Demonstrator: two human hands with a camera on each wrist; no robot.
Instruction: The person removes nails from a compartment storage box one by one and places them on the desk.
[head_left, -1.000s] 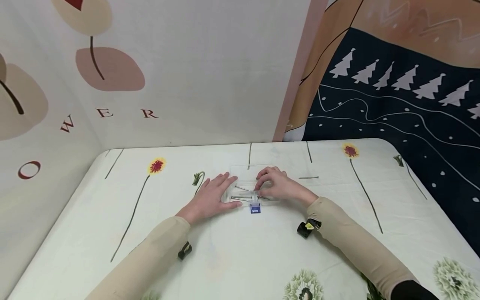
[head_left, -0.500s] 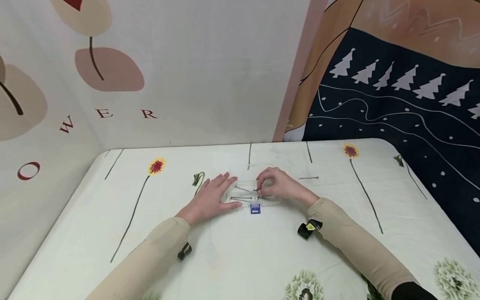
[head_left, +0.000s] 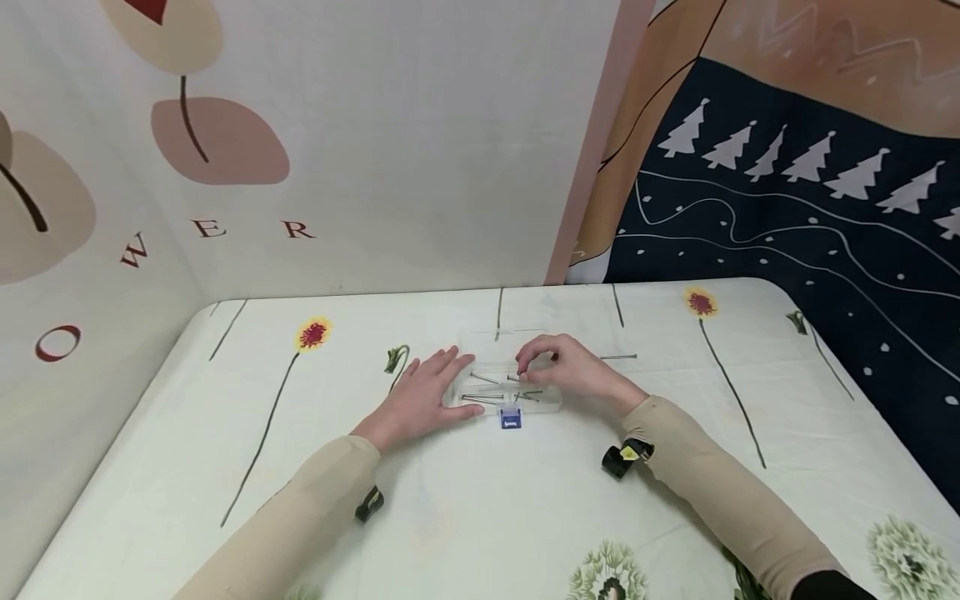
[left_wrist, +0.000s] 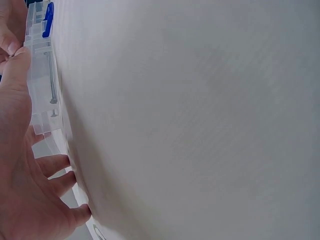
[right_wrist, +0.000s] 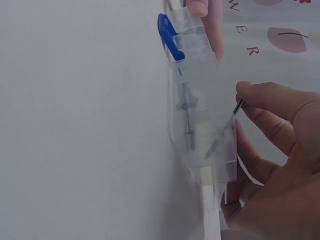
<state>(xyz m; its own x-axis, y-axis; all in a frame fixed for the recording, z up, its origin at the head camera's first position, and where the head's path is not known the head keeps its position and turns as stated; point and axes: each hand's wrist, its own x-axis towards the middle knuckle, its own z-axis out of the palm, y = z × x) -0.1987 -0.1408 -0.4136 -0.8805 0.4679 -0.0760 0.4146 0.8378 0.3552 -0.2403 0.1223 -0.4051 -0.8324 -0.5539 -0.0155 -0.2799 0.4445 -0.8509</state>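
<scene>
Nearby, a nail (head_left: pixel 618 357) outside the box (left_wrist: pixel 40 80)

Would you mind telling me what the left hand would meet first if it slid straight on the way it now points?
Most likely the left end of the clear plastic box, which lies just ahead of the left hand; depth is unclear, so they may already touch.
</scene>
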